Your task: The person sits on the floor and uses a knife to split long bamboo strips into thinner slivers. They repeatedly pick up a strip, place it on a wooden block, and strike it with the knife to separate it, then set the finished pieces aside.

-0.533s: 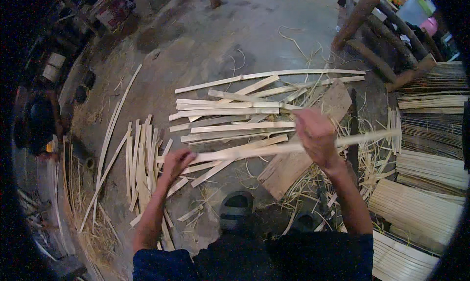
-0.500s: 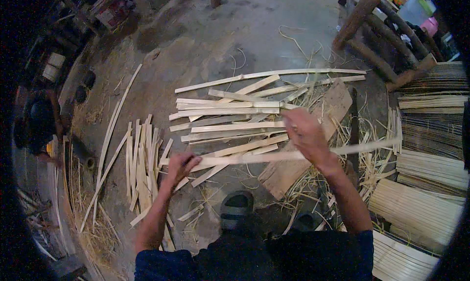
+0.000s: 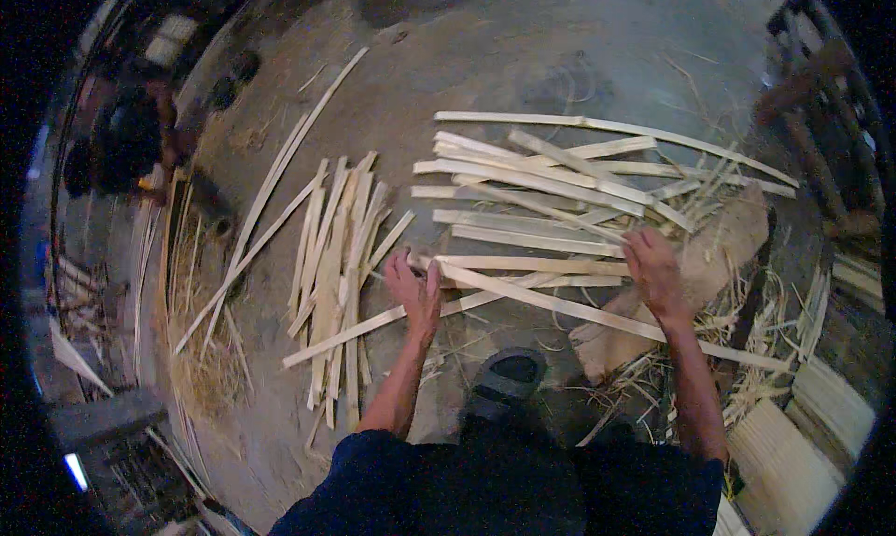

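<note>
My left hand [image 3: 415, 289] pinches the left end of a long pale bamboo strip [image 3: 551, 303], thumb on one side and fingers on the other. The strip slants down to the right, passing beneath my right wrist. My right hand [image 3: 655, 270] is closed, its fingertips at the right end of a thinner bamboo strip [image 3: 546, 209] lying across the loose pile. More bamboo strips [image 3: 541, 172] lie roughly side by side beyond my hands. Just left of my left hand is a bundle of shorter strips [image 3: 331, 256], mostly lengthwise to me.
Under my right forearm lies a wooden board [image 3: 728, 242] among curly shavings [image 3: 756, 303]. Stacked slats [image 3: 784, 452] are at lower right, with a log frame [image 3: 812, 88] beyond. Long strips [image 3: 280, 176] and fibres [image 3: 210, 349] lie left. Another person [image 3: 126, 134] is at far left.
The view has shifted, so the piles appear further right. The long strip's left end stays in my left hand; its right part now slants lower. My right hand has come down to the loose strips.
</note>
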